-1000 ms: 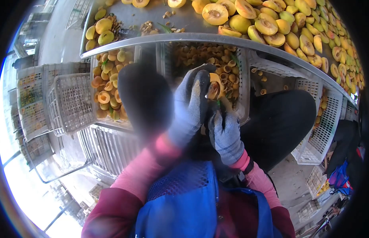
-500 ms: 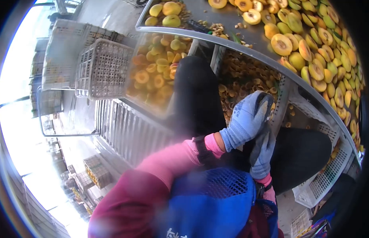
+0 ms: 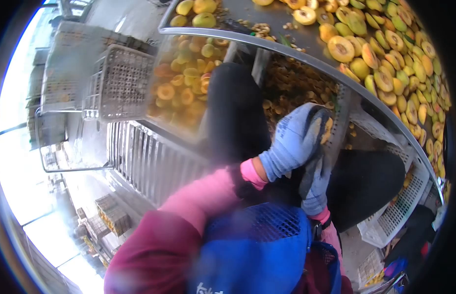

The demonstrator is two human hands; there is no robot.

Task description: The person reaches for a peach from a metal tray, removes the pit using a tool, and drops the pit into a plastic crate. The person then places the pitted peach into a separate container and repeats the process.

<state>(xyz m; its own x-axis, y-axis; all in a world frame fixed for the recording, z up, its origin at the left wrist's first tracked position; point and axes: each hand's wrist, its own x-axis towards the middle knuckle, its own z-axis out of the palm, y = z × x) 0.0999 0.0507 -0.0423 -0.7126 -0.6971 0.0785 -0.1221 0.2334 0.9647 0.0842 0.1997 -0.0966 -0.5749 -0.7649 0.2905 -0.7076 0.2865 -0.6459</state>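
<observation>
My left hand [image 3: 292, 134], in a blue-grey knitted glove with dark-coated fingers, is closed above my lap. A yellow piece of fruit, apparently peach [image 3: 328, 130], shows at its fingertips. Just below, my right hand [image 3: 316, 183], gloved the same way, presses up against the left with its fingers curled. What lies inside the right hand is hidden. Behind the hands sits a bin of pits and fruit scraps [image 3: 296, 83].
A metal table [image 3: 306, 41] with a raised rim carries many halved yellow peaches [image 3: 384, 78]. A container of peaches [image 3: 186, 93] stands beyond my left knee. White crates [image 3: 397, 210] are at the right; a grey crate [image 3: 125, 81] and slatted rack [image 3: 139, 157] at the left.
The whole view has shifted slightly, so things sit a little further left. Both hands stay together, and more of the yellow fruit piece shows at the left fingertips.
</observation>
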